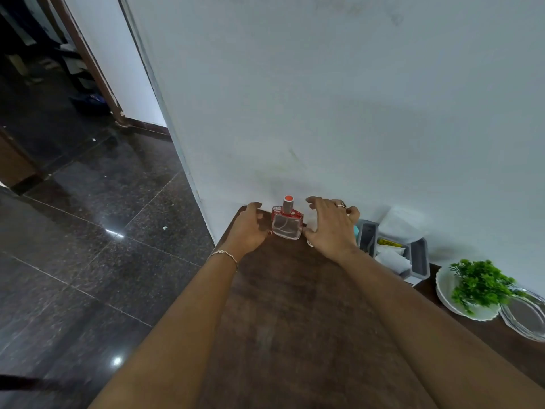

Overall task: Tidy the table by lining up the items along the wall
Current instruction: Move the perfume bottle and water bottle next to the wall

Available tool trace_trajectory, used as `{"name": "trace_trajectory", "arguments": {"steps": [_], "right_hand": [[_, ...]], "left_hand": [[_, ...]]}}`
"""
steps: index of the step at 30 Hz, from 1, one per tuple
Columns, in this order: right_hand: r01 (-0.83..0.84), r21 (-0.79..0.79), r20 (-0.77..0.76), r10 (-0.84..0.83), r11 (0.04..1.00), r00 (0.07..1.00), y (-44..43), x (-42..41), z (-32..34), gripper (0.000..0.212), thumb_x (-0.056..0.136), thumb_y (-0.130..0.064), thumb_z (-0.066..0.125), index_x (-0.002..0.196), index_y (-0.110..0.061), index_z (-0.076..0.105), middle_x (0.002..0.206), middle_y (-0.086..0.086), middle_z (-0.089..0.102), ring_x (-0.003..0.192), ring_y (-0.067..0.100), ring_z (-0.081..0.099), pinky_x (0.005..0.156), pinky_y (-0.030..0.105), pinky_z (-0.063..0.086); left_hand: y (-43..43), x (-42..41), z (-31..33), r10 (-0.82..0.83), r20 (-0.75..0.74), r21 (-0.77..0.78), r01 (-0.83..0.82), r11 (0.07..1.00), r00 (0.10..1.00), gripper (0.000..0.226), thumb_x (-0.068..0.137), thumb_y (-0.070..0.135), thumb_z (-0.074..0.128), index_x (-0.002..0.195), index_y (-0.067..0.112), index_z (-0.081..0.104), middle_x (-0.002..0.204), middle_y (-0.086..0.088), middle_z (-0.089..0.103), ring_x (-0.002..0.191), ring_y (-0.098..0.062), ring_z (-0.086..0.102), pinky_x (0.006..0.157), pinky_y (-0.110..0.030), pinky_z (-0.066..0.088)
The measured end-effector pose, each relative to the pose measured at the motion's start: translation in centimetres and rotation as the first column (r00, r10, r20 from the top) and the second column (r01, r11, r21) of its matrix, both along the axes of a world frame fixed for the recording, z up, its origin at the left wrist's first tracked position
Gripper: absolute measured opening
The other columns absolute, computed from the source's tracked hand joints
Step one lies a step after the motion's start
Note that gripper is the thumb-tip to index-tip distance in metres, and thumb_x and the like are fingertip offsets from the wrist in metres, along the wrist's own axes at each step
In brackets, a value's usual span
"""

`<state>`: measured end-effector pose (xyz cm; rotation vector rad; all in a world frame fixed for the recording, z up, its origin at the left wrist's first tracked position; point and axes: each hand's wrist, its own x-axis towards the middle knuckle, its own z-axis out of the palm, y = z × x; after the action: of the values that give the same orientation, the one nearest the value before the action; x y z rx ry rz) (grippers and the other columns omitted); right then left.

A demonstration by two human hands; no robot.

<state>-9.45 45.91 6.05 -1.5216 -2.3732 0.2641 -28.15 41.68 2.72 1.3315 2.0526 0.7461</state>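
- Clearly, the perfume bottle (287, 226) stands upright at the far left corner of the table (295, 314), close against the wall (339, 113).
- It is glass with a narrow neck and a red-topped cap, so I judge it stiff, smooth, a bit heavy for its size, and breakable if it tips.
- Its flat wide sides are the best place to hold it, low on the body, not by the cap.
- The left hand (247, 228) and the right hand (330, 228) flank it with the fingers loose and spread, not closed around it. Whether the thumbs touch the glass, I cannot tell.
- The grey organiser (420, 256) by the wall has several compartments holding white packets and one yellow-labelled item.
- The white plate (445, 286) carries a green plant sprig (480, 286), and a glass plate (528, 320) lies just beside it.
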Motion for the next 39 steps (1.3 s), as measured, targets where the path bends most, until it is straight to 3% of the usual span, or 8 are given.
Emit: {"name": "trace_trajectory", "arguments": {"steps": [8, 21, 24, 26, 28, 33, 37, 39], "right_hand": [[-0.056, -0.044, -0.076, 0.053, 0.997, 0.996, -7.5, 2.4, 2.0, 0.059, 0.078, -0.035, 0.066, 0.132, -0.024, 0.044, 0.133, 0.0, 0.051, 0.126, 0.025, 0.045, 0.104, 0.049, 0.023], [-0.366, -0.201, -0.091, 0.354, 0.909, 0.931, -25.1, 6.2, 2.1, 0.051, 0.084, -0.042, 0.058, 0.132, -0.031, 0.043, 0.139, -0.005, 0.043, 0.133, 0.018, 0.036, 0.107, 0.048, 0.016], [-0.414, -0.233, -0.094, 0.404, 0.88, 0.91, -28.5, 6.2, 1.4, 0.05, 0.084, -0.042, 0.058, 0.13, -0.029, 0.044, 0.135, -0.004, 0.046, 0.131, 0.019, 0.039, 0.107, 0.046, 0.017], [-0.458, -0.263, -0.081, 0.453, 0.849, 0.888, -30.6, 6.1, 0.8, 0.05, 0.084, -0.041, 0.059, 0.13, -0.028, 0.045, 0.135, -0.004, 0.047, 0.131, 0.019, 0.039, 0.107, 0.044, 0.018], [-0.513, -0.285, -0.076, 0.514, 0.81, 0.854, -32.3, 5.7, 0.2, 0.051, 0.085, -0.04, 0.06, 0.131, -0.028, 0.044, 0.137, -0.004, 0.046, 0.132, 0.019, 0.039, 0.106, 0.041, 0.021], [-0.653, -0.389, -0.208, 0.629, 0.649, 0.749, -35.6, 3.7, -0.9, 0.053, 0.084, -0.028, 0.065, 0.132, -0.018, 0.046, 0.135, 0.006, 0.046, 0.126, 0.026, 0.046, 0.106, 0.038, 0.036], [-0.679, -0.441, -0.259, 0.641, 0.587, 0.722, -37.9, 1.9, -1.1, 0.056, 0.083, -0.025, 0.067, 0.133, -0.014, 0.045, 0.136, 0.011, 0.044, 0.124, 0.028, 0.048, 0.106, 0.043, 0.039], [-0.683, -0.455, -0.262, 0.647, 0.572, 0.716, -38.5, 0.6, -0.9, 0.058, 0.084, -0.024, 0.067, 0.135, -0.013, 0.042, 0.136, 0.012, 0.043, 0.124, 0.028, 0.047, 0.107, 0.043, 0.038]], "left_hand": [[-7.9, 4.1, 3.0, 0.106, 0.101, 0.075, -0.114, 0.991, 0.989, 0.077, 0.068, 0.031, 0.075, 0.133, 0.016, 0.037, 0.122, -0.005, 0.06, 0.112, -0.02, 0.059, 0.097, -0.043, 0.051], [-29.4, 11.7, 3.1, 0.334, 0.291, 0.007, -0.351, 0.936, 0.897, 0.067, 0.082, 0.009, 0.069, 0.137, 0.004, 0.031, 0.119, -0.014, 0.05, 0.106, -0.026, 0.057, 0.09, -0.032, 0.051], [-34.1, 13.4, 1.9, 0.412, 0.377, -0.007, -0.442, 0.897, 0.83, 0.058, 0.084, 0.001, 0.065, 0.132, 0.002, 0.034, 0.107, -0.011, 0.047, 0.08, -0.011, 0.051, 0.063, -0.011, 0.046], [-37.2, 14.2, 0.7, 0.447, 0.399, -0.029, -0.477, 0.879, 0.8, 0.052, 0.084, 0.002, 0.065, 0.128, 0.006, 0.037, 0.105, -0.009, 0.047, 0.074, -0.005, 0.047, 0.058, -0.008, 0.044], [-40.1, 14.8, -0.3, 0.476, 0.408, -0.044, -0.504, 0.863, 0.779, 0.047, 0.085, 0.003, 0.065, 0.126, 0.007, 0.042, 0.105, -0.009, 0.049, 0.079, -0.009, 0.05, 0.065, -0.011, 0.045], [-46.1, 14.4, -2.3, 0.621, 0.467, -0.094, -0.664, 0.742, 0.629, 0.024, 0.085, 0.007, 0.066, 0.104, 0.013, 0.053, 0.096, -0.006, 0.058, 0.091, -0.021, 0.058, 0.091, -0.042, 0.052], [-49.3, 12.4, -3.8, 0.769, 0.439, -0.188, -0.79, 0.583, 0.464, 0.014, 0.081, 0.012, 0.066, 0.08, 0.022, 0.057, 0.1, -0.013, 0.069, 0.088, -0.026, 0.065, 0.082, -0.04, 0.054], [-49.8, 11.4, -3.7, 0.813, 0.426, -0.196, -0.838, 0.51, 0.395, 0.014, 0.079, 0.014, 0.067, 0.082, 0.022, 0.055, 0.101, -0.012, 0.069, 0.088, -0.026, 0.064, 0.079, -0.037, 0.052]]}}
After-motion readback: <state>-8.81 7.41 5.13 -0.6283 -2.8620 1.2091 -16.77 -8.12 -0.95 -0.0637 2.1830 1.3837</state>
